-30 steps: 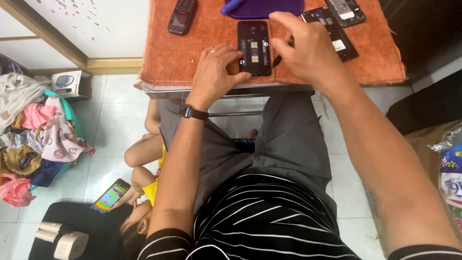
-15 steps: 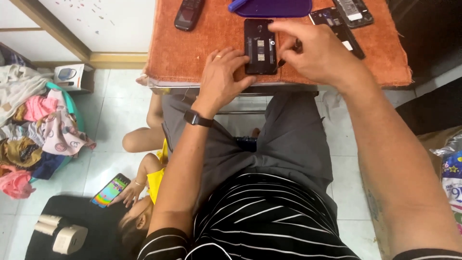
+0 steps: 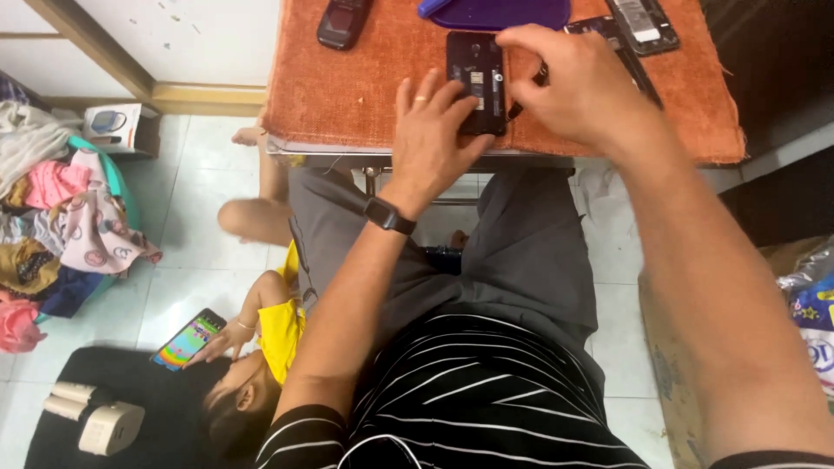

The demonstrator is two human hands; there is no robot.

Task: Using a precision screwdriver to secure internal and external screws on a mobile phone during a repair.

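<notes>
Surface (image 3: 347, 104) covered with a rough orange cloth (image 3: 382, 61). Directly on the cloth: an opened black phone (image 3: 473, 65) with its back off, a dark handset (image 3: 340, 22) at the far left, a purple tray (image 3: 504, 12) at the far edge, another opened phone (image 3: 643, 22) at the far right.

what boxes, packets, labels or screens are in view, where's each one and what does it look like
Lit phone screen: on the floor, lower left, under another person's hand; rectangular, bright multicoloured.
Small box: on the floor by the wall, upper left; white with a blue picture.
Plastic packet: right edge; crinkly, white, blue and yellow.
Opened phone: on the orange mat, under the left hand; black, with small white labels.
</notes>
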